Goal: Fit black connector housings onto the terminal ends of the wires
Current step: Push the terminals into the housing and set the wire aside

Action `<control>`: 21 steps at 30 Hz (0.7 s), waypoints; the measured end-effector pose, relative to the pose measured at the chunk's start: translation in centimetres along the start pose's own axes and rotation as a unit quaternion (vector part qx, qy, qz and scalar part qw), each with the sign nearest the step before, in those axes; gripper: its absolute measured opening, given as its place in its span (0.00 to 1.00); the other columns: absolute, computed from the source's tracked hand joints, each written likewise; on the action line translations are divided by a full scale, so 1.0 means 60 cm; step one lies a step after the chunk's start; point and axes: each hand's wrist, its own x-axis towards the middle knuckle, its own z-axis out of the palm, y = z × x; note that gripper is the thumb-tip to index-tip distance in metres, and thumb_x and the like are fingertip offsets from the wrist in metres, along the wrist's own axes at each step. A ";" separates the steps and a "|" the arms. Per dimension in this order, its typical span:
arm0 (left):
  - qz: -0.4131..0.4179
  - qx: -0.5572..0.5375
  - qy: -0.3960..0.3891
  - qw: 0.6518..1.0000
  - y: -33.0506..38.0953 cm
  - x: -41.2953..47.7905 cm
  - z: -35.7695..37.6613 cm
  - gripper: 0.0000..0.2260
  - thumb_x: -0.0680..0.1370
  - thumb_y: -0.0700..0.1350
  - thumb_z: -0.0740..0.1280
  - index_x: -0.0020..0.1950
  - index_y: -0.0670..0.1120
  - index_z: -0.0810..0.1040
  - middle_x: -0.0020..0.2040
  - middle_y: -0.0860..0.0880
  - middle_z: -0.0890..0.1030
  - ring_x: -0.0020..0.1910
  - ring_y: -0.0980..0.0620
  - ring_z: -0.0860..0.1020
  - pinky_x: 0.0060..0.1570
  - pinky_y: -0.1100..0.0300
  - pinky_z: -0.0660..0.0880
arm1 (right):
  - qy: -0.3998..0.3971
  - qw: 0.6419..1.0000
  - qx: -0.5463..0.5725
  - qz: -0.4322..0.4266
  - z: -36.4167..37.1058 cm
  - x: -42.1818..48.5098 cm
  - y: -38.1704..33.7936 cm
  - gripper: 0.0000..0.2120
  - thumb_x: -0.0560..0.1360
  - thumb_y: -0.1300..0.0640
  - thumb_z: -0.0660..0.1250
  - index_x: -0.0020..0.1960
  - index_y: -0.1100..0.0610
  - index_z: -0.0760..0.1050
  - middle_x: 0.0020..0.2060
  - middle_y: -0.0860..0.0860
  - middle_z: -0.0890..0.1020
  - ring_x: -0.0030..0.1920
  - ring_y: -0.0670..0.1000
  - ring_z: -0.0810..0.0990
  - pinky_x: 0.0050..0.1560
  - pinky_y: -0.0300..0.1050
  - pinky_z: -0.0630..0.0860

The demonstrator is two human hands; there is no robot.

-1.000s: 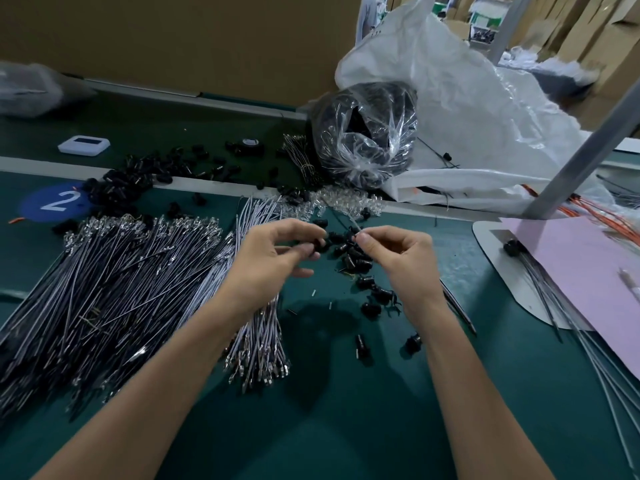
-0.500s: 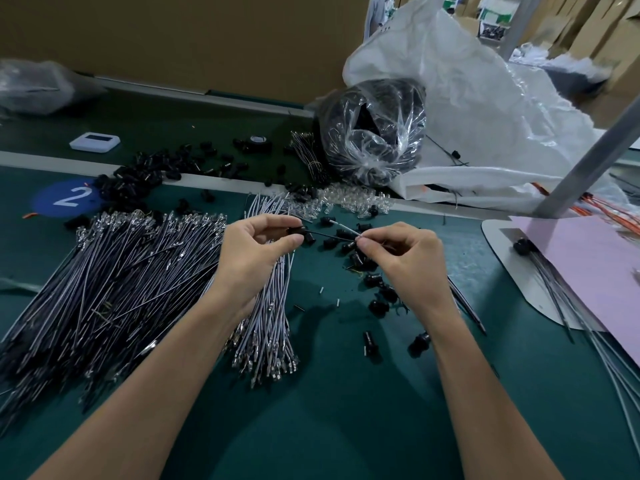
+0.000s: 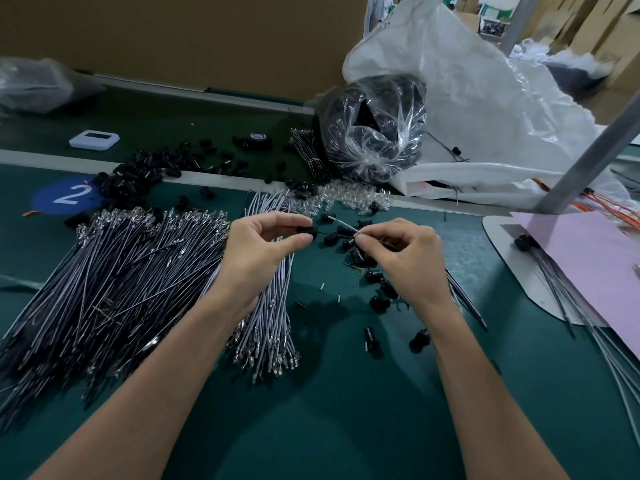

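Left hand [image 3: 258, 251]: thumb and forefinger pinch black connector housing [image 3: 307, 231].
Right hand [image 3: 408, 258]: fingertips pinch thin wire [image 3: 332, 234] entering it.

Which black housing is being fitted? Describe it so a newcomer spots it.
Find the wide pile of wires on the green table's left. At its right edge the left hand pinches one housing. Unlike the loose housings nearby, a thin wire runs from it.

Black connector housings [image 3: 379, 303], grey wires [image 3: 121, 289] tipped in silver, and a dark green mat [image 3: 346, 427] were pictured. A blue disc [image 3: 48, 199] was marked with a white "2". A pink sheet [image 3: 588, 265], orange cables [image 3: 623, 211], a white device [image 3: 94, 139] and a clear bag [image 3: 372, 133] of black parts were shown.
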 end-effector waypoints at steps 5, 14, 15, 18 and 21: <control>0.011 -0.007 -0.027 1.000 -0.002 -0.002 0.005 0.10 0.69 0.33 0.75 0.45 0.45 0.85 0.43 0.48 0.86 0.44 0.54 0.83 0.49 0.64 0.79 | -0.017 1.000 0.012 -0.007 0.009 -0.003 -0.001 0.03 0.72 0.62 0.75 0.43 0.55 0.85 0.37 0.45 0.83 0.35 0.39 0.79 0.40 0.30 0.72; -0.024 -0.115 -0.012 0.993 -0.008 -0.004 0.018 0.11 0.65 0.32 0.76 0.45 0.42 0.82 0.47 0.50 0.86 0.49 0.54 0.84 0.46 0.68 0.77 | -0.026 0.998 0.048 -0.013 0.023 -0.010 -0.007 0.02 0.71 0.62 0.76 0.43 0.56 0.85 0.37 0.49 0.84 0.36 0.47 0.81 0.41 0.42 0.77; -0.027 -0.145 -0.018 0.989 -0.008 -0.004 0.019 0.09 0.64 0.35 0.75 0.42 0.43 0.83 0.47 0.50 0.86 0.49 0.55 0.84 0.47 0.67 0.78 | -0.019 0.998 0.048 -0.018 0.025 -0.011 -0.008 0.02 0.71 0.62 0.76 0.43 0.56 0.85 0.37 0.50 0.84 0.36 0.47 0.80 0.41 0.41 0.76; -0.049 -0.230 -0.031 0.972 -0.007 -0.006 0.020 0.04 0.63 0.38 0.73 0.36 0.45 0.86 0.42 0.49 0.86 0.44 0.54 0.84 0.46 0.65 0.80 | -0.008 0.998 0.055 -0.023 0.031 -0.014 -0.012 0.03 0.71 0.62 0.76 0.43 0.56 0.85 0.36 0.51 0.84 0.35 0.47 0.80 0.39 0.41 0.75; -0.079 -0.281 -0.031 0.956 -0.007 -0.006 0.017 0.05 0.66 0.38 0.72 0.39 0.44 0.85 0.41 0.46 0.85 0.41 0.50 0.85 0.41 0.61 0.81 | -0.003 0.997 0.082 -0.012 0.034 -0.015 -0.016 0.04 0.70 0.62 0.76 0.44 0.55 0.85 0.36 0.52 0.84 0.34 0.50 0.79 0.37 0.44 0.74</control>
